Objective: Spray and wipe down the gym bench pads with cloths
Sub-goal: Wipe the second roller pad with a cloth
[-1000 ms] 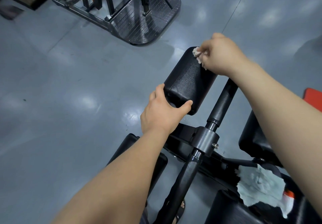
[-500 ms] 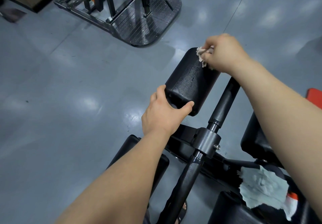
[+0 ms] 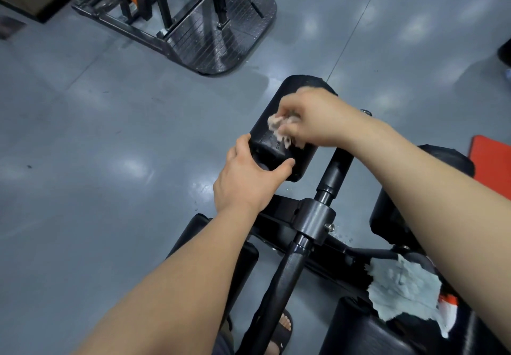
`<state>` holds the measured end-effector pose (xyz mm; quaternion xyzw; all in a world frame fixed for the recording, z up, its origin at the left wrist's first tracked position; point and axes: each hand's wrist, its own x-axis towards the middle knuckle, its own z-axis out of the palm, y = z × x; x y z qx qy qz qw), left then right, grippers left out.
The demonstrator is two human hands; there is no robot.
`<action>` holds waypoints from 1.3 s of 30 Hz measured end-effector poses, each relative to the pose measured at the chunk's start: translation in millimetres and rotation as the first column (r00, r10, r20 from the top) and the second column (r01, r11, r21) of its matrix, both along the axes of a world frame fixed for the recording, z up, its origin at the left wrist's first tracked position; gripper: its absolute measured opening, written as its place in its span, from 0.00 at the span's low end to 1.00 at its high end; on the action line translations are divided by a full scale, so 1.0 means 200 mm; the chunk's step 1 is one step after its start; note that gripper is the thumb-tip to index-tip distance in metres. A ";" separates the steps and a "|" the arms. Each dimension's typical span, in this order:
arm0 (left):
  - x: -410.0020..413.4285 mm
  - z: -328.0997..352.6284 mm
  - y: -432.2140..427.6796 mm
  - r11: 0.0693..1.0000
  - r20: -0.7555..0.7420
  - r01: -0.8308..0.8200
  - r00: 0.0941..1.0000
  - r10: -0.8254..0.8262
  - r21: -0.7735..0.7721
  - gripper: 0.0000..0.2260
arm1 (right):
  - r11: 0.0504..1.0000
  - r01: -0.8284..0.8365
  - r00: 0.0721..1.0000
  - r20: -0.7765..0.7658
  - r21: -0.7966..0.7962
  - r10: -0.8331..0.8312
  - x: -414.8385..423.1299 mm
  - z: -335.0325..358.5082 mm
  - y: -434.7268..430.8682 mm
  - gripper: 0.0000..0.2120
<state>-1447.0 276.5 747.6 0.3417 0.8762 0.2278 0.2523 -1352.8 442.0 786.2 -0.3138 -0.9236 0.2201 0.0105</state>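
A black roller pad [image 3: 279, 106] sits on the end of the bench's black post [image 3: 329, 177]. My left hand [image 3: 246, 180] grips the pad's near end, thumb and fingers curled round its edge. My right hand [image 3: 318, 117] holds a crumpled pinkish cloth [image 3: 278, 124] and presses it on the pad's top near the front. A second, pale green cloth [image 3: 403, 285] lies on the bench at the lower right, over an orange-and-white object, probably the spray bottle [image 3: 448, 306].
More black pads stand at lower left [image 3: 243, 260], right [image 3: 387, 216] and bottom right [image 3: 356, 329]. A weight machine with a steel tread plate [image 3: 221, 37] stands on the grey floor ahead. A red mat [image 3: 492, 169] lies far right. My sandalled foot [image 3: 282, 329] is below.
My right hand has drawn the cloth from the pad's far end toward its near end. My left hand has kept its grip on the pad.
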 end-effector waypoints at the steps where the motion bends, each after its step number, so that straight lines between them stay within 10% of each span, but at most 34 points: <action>1: 0.00 0.00 0.00 1.000 0.000 0.000 1.000 0.000 0.001 0.41 | 0.996 0.081 0.997 0.001 0.043 -0.081 0.00 -0.01 0.05 0.10; 5: 0.00 0.00 0.00 1.000 -0.007 -0.002 1.000 0.002 0.000 0.42 | 0.949 0.269 0.959 0.040 0.163 -0.279 -0.01 -0.04 0.14 0.09; 12: 0.00 0.00 0.00 1.000 -0.006 0.009 1.000 -0.009 -0.014 0.41 | 0.997 -0.057 0.998 0.022 0.049 0.056 -0.06 -0.02 -0.19 0.05; 26: 0.01 0.00 0.01 0.999 -0.024 -0.028 0.999 0.027 -0.018 0.43 | 0.921 0.383 0.919 0.076 0.066 -0.387 -0.01 -0.03 0.26 0.08; 39: 0.01 0.00 0.00 1.000 -0.017 -0.026 1.000 0.026 0.005 0.39 | 0.981 0.180 0.969 0.185 -0.070 -0.165 0.04 0.06 0.05 0.01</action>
